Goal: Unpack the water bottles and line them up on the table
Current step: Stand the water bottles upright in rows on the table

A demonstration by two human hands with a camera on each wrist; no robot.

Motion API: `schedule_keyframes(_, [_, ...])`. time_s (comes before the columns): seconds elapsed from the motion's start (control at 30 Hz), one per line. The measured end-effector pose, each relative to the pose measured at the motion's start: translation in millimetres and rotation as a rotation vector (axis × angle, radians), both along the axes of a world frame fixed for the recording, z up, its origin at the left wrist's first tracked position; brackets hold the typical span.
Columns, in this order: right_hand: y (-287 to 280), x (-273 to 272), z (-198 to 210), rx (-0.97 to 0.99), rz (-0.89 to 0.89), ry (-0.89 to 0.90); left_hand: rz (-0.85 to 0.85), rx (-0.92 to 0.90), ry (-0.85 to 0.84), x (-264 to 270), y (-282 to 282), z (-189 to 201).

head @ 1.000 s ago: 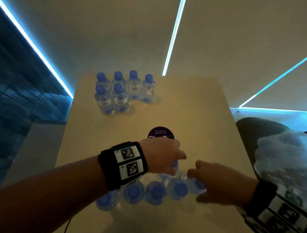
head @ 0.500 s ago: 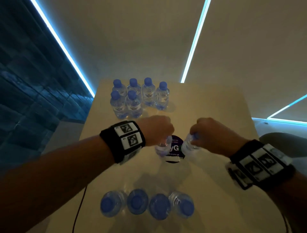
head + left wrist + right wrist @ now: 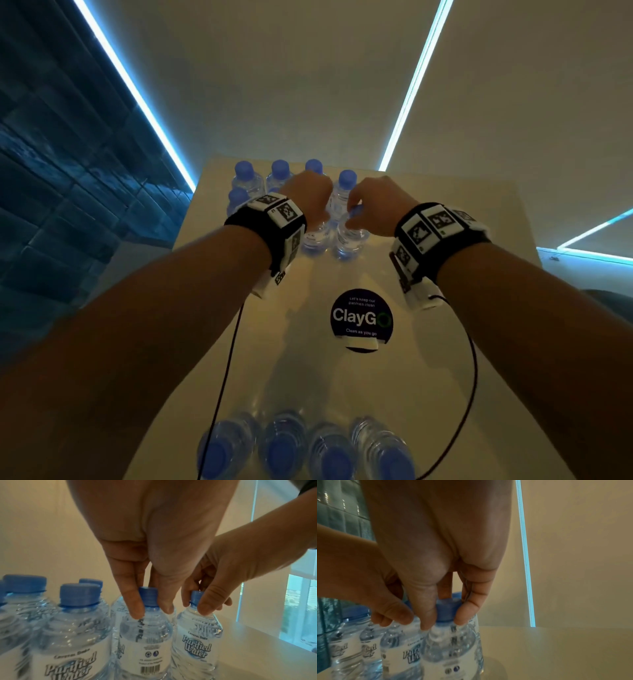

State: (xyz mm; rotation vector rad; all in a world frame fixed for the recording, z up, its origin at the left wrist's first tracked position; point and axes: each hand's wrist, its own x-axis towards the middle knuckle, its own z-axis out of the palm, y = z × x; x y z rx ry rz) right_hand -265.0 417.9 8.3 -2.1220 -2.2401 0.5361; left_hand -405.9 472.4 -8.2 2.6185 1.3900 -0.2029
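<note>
Looking down from the head camera, the left hand point(image 3: 310, 195) and right hand point(image 3: 373, 205) reach over the far end of the table point(image 3: 479, 308), each on a bottle; the left hand's bottle point(image 3: 313, 236) and the right hand's bottle point(image 3: 349, 240) stand side by side, their caps largely covered by the hands. The far group of bottles point(image 3: 248, 180) is partly hidden behind the left wrist. Four more bottles point(image 3: 301, 448) sit at the near edge, cut off by the frame. A round sticker point(image 3: 361, 317) lies between. The left wrist camera shows finger and thumb pinching one blue cap point(image 3: 148, 596), the neighbouring bottles blurred. The right wrist camera shows fingertips pinching the other cap point(image 3: 447, 609), its label unreadable.
</note>
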Motion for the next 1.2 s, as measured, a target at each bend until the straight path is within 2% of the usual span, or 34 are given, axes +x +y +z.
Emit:
schedule_keyframes(0.2, [-5,-7,-4,0.083,-0.113,0.085,0.020,0.002,-0.091,-19,4,-6])
schedule_keyframes(0.33, [-32,-2,12,0.097,-0.143,0.118,-0.059,0.088,-0.114,-42,-17,24])
schedule_keyframes(0.4, [-59,3,25,0.119,-0.086,0.090,-0.130,0.150,-0.105,-60,-43,47])
schedule_keyframes(0.5, [-120,8,39,0.090,0.033,-0.009,-0.286,0.106,-0.098,-84,-108,80])
schedule_keyframes(0.63, [-215,-12,47,-0.100,0.075,-0.031,-0.519,-0.121,0.083,-83,-207,97])
schedule_keyframes(0.7, [-257,-26,47,-0.223,0.114,-0.023,-0.638,-0.234,0.113,-74,-254,95])
schedule_keyframes(0.77, [-288,-38,42,-0.287,0.105,-0.011,-0.687,-0.312,0.127,-66,-287,84])
schedule_keyframes(0.93, [-328,-61,11,-0.270,-0.114,0.052,-0.512,-0.360,0.180,-58,-321,58])
schedule_keyframes(1.1, [-335,-74,-11,-0.203,-0.280,0.124,-0.239,-0.279,0.181,-54,-330,50])
schedule_keyframes(1.2, [-334,-73,-17,-0.194,-0.308,0.133,-0.215,-0.305,0.226,-55,-325,41])
